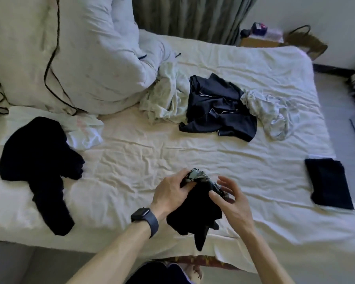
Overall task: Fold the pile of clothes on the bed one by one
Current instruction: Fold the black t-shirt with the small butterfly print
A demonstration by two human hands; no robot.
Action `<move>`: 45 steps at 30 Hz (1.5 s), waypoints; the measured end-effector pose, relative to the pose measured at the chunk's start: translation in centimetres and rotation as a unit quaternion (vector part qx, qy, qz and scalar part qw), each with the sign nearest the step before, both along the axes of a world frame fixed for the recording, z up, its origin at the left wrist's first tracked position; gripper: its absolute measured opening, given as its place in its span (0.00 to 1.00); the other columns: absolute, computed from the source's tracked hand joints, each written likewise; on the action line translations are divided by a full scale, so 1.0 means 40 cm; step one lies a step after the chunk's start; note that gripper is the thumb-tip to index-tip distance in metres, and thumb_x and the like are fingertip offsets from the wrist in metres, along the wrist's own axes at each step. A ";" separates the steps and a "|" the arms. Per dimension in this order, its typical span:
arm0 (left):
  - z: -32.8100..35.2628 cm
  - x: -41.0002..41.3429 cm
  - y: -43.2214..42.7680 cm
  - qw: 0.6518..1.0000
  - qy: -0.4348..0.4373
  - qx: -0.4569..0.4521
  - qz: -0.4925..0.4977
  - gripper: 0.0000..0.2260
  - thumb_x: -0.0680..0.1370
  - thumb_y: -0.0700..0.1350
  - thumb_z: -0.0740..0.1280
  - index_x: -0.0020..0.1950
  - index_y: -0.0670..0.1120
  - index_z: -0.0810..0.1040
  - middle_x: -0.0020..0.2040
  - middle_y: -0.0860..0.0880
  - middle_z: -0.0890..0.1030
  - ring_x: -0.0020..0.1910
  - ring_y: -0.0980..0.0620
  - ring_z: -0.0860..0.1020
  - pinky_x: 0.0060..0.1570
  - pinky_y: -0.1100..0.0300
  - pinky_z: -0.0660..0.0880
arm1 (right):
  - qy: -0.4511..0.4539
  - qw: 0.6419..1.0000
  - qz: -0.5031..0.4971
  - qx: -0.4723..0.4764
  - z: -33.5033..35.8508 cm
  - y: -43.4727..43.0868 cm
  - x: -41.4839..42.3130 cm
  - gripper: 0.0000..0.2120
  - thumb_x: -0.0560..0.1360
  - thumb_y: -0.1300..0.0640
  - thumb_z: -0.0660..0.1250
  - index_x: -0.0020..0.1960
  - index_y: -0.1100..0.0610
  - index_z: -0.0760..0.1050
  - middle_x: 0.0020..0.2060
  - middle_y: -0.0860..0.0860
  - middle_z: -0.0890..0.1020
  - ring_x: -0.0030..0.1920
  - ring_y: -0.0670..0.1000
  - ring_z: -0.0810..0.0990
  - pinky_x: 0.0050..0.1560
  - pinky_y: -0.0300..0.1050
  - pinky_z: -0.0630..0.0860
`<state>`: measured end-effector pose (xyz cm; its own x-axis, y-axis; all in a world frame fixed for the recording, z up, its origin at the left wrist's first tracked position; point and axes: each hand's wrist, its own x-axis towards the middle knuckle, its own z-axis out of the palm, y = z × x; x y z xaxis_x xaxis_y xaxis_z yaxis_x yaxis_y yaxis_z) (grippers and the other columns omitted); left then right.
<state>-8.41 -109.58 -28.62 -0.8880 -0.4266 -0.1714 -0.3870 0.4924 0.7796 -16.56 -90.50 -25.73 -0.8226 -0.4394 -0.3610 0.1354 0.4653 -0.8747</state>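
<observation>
Done: one folded dark garment (pixel 328 183).
Hands: your left hand (pixel 172 193) grips black garment (pixel 193 214), right hand (pixel 232 199) splayed on it.
Remaining: pile (pixel 219 111) (most of it).

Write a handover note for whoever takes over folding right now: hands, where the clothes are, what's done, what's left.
Left hand grips the dark garment above the near edge of the bed; right hand open, touching it.
Done: one folded dark piece at the right edge.
Left: the held garment, the pile mid-bed, the black garment at left.
</observation>
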 end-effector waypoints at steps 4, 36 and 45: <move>0.076 -0.020 0.077 0.988 0.024 0.143 0.057 0.12 0.71 0.62 0.66 0.54 0.63 0.78 0.45 0.62 0.84 0.46 0.61 0.82 0.51 0.56 0.78 | -0.022 0.994 0.078 0.073 0.037 0.200 -0.010 0.37 0.68 0.50 0.82 0.73 0.39 0.69 0.70 0.42 0.72 0.71 0.44 0.69 0.72 0.49 0.67; 0.400 0.105 0.010 0.981 0.118 -0.144 -0.054 0.05 0.81 0.53 0.64 0.54 0.57 0.79 0.44 0.56 0.84 0.45 0.52 0.81 0.40 0.54 0.75 | 0.172 0.975 -0.138 -0.027 0.427 0.043 0.001 0.11 0.80 0.45 0.68 0.41 0.50 0.76 0.28 0.44 0.77 0.28 0.42 0.75 0.36 0.38 0.74; 0.665 -0.001 -0.136 0.935 0.116 -0.316 -0.115 0.07 0.79 0.58 0.67 0.53 0.59 0.81 0.47 0.54 0.84 0.49 0.49 0.81 0.51 0.48 0.78 | 0.408 0.884 -0.036 0.226 0.492 0.101 -0.029 0.11 0.82 0.40 0.61 0.49 0.45 0.78 0.39 0.44 0.78 0.45 0.52 0.77 0.41 0.47 0.68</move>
